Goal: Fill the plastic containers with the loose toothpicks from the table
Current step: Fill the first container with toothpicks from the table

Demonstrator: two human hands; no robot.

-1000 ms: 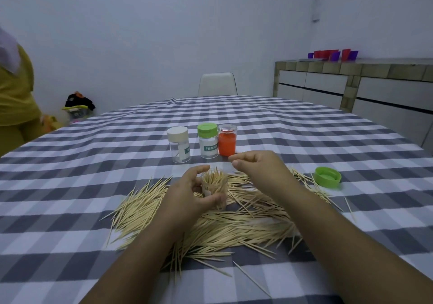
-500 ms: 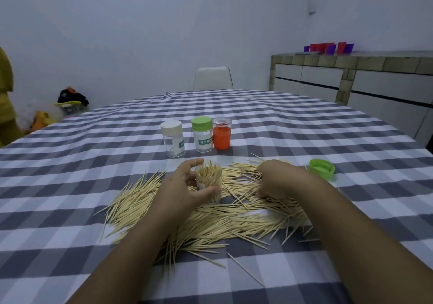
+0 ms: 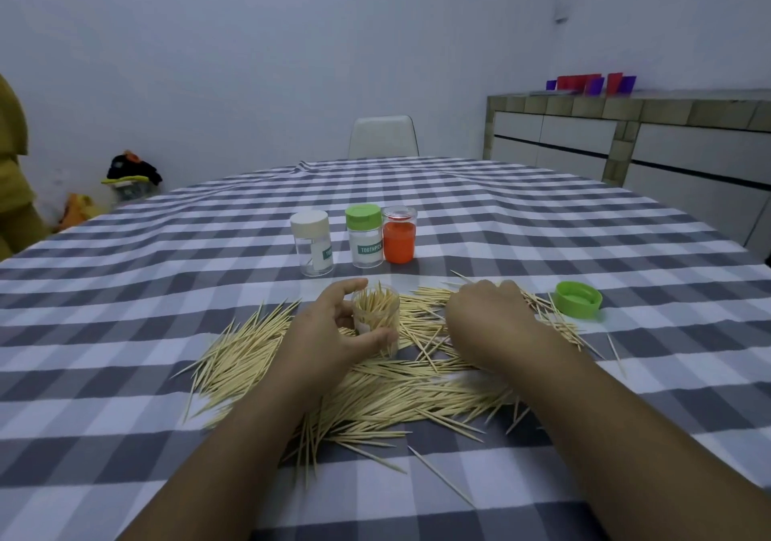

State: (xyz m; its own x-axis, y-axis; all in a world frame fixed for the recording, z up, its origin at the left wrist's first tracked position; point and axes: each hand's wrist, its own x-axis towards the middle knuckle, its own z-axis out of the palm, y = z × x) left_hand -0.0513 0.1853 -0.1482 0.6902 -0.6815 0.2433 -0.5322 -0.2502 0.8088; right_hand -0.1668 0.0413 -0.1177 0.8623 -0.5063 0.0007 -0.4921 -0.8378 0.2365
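The left hand (image 3: 333,327) curls round a clear plastic jar (image 3: 375,315) bristling with thin wooden toothpicks (image 3: 375,398); the right hand (image 3: 488,315) lies knuckles-up on that pile, grip hidden, on the checked worktop (image 3: 125,332).

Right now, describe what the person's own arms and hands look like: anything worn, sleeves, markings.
Both forearms are bare up to the frame's lower edge; no sleeves show. The left hand and the right hand wear no gloves. No ring, watch or bracelet shows on either hand or wrist, though the fingers are partly hidden. No markings are visible on either arm.
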